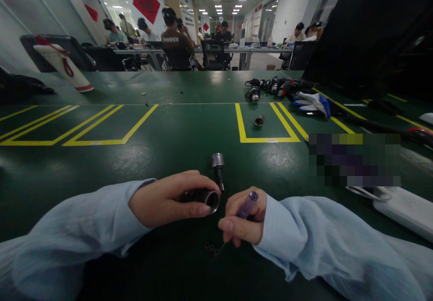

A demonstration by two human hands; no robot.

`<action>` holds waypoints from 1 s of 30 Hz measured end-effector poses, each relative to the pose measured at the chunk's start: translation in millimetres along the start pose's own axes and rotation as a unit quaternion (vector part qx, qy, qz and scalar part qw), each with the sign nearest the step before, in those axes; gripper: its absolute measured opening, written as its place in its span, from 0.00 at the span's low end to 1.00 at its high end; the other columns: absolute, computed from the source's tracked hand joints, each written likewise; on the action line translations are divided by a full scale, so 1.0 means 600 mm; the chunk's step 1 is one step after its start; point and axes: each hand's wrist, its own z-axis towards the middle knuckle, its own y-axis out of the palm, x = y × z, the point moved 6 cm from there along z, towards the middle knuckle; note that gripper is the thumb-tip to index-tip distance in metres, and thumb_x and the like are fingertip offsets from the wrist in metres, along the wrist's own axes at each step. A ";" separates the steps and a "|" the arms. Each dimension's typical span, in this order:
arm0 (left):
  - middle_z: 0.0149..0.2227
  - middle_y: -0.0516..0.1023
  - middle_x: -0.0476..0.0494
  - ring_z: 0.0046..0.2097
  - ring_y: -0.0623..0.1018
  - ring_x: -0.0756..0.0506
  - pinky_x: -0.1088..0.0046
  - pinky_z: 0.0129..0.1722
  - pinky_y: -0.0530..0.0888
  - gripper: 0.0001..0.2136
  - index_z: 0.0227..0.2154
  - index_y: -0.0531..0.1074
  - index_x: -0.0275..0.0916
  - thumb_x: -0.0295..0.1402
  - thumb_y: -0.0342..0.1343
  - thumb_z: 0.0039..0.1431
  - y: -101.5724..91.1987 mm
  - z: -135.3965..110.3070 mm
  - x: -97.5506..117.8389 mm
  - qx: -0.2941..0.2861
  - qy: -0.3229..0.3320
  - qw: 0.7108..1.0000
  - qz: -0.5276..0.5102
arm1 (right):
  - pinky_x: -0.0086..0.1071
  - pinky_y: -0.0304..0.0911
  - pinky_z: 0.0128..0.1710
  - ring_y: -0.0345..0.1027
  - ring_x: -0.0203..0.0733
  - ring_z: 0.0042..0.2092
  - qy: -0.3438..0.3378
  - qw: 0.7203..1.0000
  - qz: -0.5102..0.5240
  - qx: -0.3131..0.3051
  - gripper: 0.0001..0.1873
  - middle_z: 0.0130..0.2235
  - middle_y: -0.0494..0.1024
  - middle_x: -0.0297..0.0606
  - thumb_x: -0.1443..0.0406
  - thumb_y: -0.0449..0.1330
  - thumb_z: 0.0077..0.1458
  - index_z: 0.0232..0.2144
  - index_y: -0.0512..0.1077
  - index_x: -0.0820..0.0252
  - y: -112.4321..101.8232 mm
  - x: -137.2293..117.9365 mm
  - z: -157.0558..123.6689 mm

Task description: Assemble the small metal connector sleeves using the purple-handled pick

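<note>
My left hand [169, 199] is wrapped round a short dark metal cylinder [208, 198] with a shiny open rim, held just above the green table. My right hand [241, 224] is closed on a small purple-handled screwdriver [247, 204], its tip pointing down toward a few tiny dark rings or screws [211, 248] on the table near me. Just beyond the cylinder stands a small grey metal part with a narrow stem [218, 168], touching neither hand.
The green table [176, 129] has yellow taped boxes. Another small metal part [259, 120] lies in one box; a pile of similar parts [270, 86] and a white-blue glove [313, 102] lie farther right. A white flat object [402, 210] lies at right. Several people sit at far tables.
</note>
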 end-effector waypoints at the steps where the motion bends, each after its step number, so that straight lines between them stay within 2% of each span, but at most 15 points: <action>1: 0.39 0.73 0.45 0.40 0.72 0.48 0.73 0.42 0.69 0.14 0.44 0.67 0.39 0.33 0.52 0.55 0.001 0.000 0.002 -0.010 -0.003 1.000 -0.017 | 0.26 0.60 0.25 0.62 0.32 0.22 -0.013 1.000 -0.017 0.001 0.14 0.16 0.68 0.32 0.62 0.56 0.52 0.18 0.72 0.62 0.001 0.000 0.000; 5: 0.40 0.74 0.45 0.39 0.73 0.48 0.75 0.39 0.70 0.13 0.44 0.66 0.38 0.32 0.51 0.56 0.003 -0.001 0.012 -0.041 -0.036 0.996 -0.066 | 0.27 0.61 0.27 0.63 0.33 0.24 -0.024 0.998 -0.056 -0.003 0.14 0.16 0.69 0.32 0.61 0.55 0.53 0.19 0.72 0.61 0.001 -0.002 0.001; 11: 0.40 0.74 0.44 0.41 0.74 0.47 0.73 0.40 0.71 0.13 0.44 0.65 0.38 0.32 0.51 0.55 0.001 -0.001 0.018 -0.053 -0.044 0.990 -0.121 | 0.22 0.55 0.18 0.59 0.28 0.17 0.028 0.999 0.001 0.024 0.15 0.16 0.67 0.30 0.60 0.56 0.52 0.19 0.71 0.63 -0.005 0.015 0.002; 16: 0.43 0.74 0.43 0.43 0.74 0.47 0.72 0.41 0.70 0.15 0.46 0.65 0.38 0.29 0.53 0.53 -0.002 -0.003 0.000 -0.036 -0.072 0.983 -0.163 | 0.23 0.55 0.17 0.59 0.29 0.17 0.047 0.998 0.007 0.039 0.16 0.15 0.67 0.30 0.59 0.57 0.52 0.19 0.71 0.63 -0.009 0.026 0.003; 20: 0.43 0.73 0.43 0.45 0.73 0.46 0.69 0.45 0.69 0.16 0.45 0.65 0.37 0.27 0.54 0.52 0.001 -0.003 -0.004 -0.016 -0.075 0.975 -0.210 | 0.24 0.56 0.19 0.59 0.29 0.18 0.057 0.997 0.030 0.037 0.16 0.16 0.67 0.30 0.60 0.55 0.54 0.19 0.70 0.64 -0.017 0.015 0.002; 23: 0.43 0.74 0.43 0.46 0.73 0.45 0.66 0.47 0.68 0.16 0.45 0.65 0.37 0.25 0.54 0.51 0.005 -0.003 -0.003 0.002 -0.080 0.967 -0.242 | 0.24 0.55 0.19 0.59 0.29 0.18 0.044 0.995 0.042 0.073 0.17 0.16 0.65 0.30 0.60 0.53 0.55 0.19 0.69 0.63 -0.030 0.005 0.001; 30: 0.44 0.72 0.42 0.43 0.74 0.45 0.68 0.40 0.72 0.16 0.45 0.65 0.38 0.26 0.53 0.52 0.007 0.000 -0.005 0.025 -0.087 0.965 -0.246 | 0.25 0.54 0.19 0.58 0.30 0.18 0.039 0.995 -0.004 0.090 0.17 0.16 0.64 0.30 0.61 0.53 0.54 0.18 0.68 0.63 -0.032 0.006 -0.003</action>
